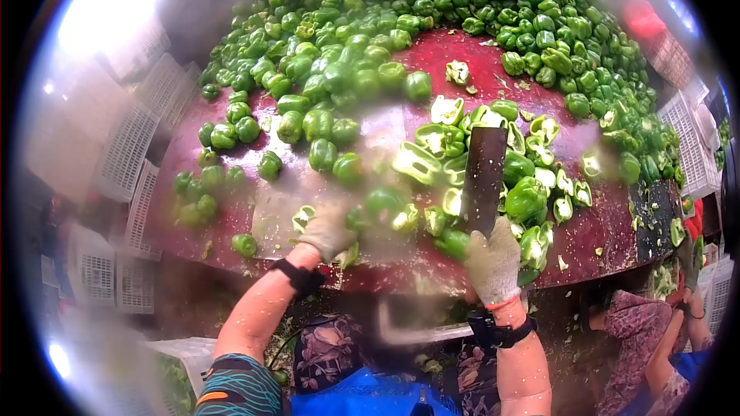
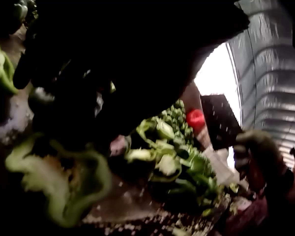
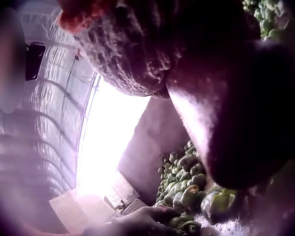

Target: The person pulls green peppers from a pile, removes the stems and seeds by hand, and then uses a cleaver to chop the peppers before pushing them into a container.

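In the head view my gloved right hand [image 1: 495, 262] grips a broad, dark-bladed cleaver [image 1: 484, 173], its blade pointing away over the cut peppers. The right wrist view shows the blade [image 3: 199, 113] large and close beside the glove. My gloved left hand [image 1: 330, 229] is low over the table's near side, fingers curled at a green bell pepper [image 1: 355, 220] mostly hidden by the glove. Below that hand in the left wrist view lies a cut pepper half [image 2: 64, 182] with its pale inside showing. Halved peppers [image 1: 439, 140] lie around the blade.
Whole green peppers are heaped at the back and right [image 1: 539, 15] of the red table [image 1: 432, 50]. White crates [image 1: 131, 139] stand along the left. Another person's gloved hand [image 1: 686, 262] is at the right edge. Seeds and scraps litter the front edge.
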Demonstrator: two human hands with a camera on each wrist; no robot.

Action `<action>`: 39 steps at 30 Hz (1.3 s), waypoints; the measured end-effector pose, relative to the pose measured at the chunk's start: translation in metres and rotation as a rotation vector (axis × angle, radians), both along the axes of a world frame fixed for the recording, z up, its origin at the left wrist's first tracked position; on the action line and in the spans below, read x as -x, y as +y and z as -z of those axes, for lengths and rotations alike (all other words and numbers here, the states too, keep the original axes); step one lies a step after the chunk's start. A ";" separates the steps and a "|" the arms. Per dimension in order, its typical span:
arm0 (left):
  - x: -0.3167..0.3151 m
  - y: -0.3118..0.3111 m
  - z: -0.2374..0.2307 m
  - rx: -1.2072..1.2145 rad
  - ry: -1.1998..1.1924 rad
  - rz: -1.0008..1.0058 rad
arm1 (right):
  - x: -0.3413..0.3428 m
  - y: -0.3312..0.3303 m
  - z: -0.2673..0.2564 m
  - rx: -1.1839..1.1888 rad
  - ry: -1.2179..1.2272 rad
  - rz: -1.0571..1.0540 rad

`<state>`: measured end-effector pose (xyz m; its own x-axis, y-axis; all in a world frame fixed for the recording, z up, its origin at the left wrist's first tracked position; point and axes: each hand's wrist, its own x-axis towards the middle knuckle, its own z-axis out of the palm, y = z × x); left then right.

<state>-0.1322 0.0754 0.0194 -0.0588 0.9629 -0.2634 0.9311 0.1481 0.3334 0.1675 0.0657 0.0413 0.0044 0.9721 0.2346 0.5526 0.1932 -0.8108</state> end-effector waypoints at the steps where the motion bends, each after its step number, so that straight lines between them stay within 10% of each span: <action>1: -0.007 -0.002 0.009 -0.071 0.081 -0.029 | 0.002 0.001 0.003 0.027 0.045 -0.002; 4: -0.011 0.005 0.016 -0.056 -0.081 -0.139 | 0.005 0.001 0.009 0.062 0.100 0.000; 8: -0.007 0.015 0.009 -0.015 -1.368 -0.514 | 0.017 -0.007 -0.012 0.097 0.020 0.010; 11: -0.010 0.040 0.009 -0.141 -1.598 -0.311 | 0.017 -0.016 -0.016 -0.008 0.040 -0.031; 18: -0.072 0.063 -0.073 -0.262 -1.545 -0.142 | 0.032 -0.048 -0.094 -0.042 0.267 -0.089; 19: -0.091 0.051 -0.101 -0.302 -1.486 -0.051 | 0.034 -0.028 -0.064 -0.117 -0.301 -0.084; 23: -0.067 0.039 -0.118 -0.432 -1.349 -0.295 | 0.032 0.035 -0.013 0.361 -0.663 -0.087; 32: 0.128 0.102 0.067 -0.515 -0.698 -0.541 | 0.002 0.005 -0.007 0.211 0.134 0.042; 35: 0.080 0.108 0.009 -0.220 -0.194 -0.561 | 0.002 0.002 -0.006 0.204 0.152 0.041; 39: 0.076 0.141 0.034 -0.179 -0.234 -0.693 | 0.001 0.003 0.001 0.228 0.165 0.018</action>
<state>-0.2084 0.2166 -0.0147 -0.6288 0.7549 -0.1864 0.5462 0.5994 0.5851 0.1665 0.0688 0.0407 0.0422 0.9991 0.0040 0.4112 -0.0137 -0.9114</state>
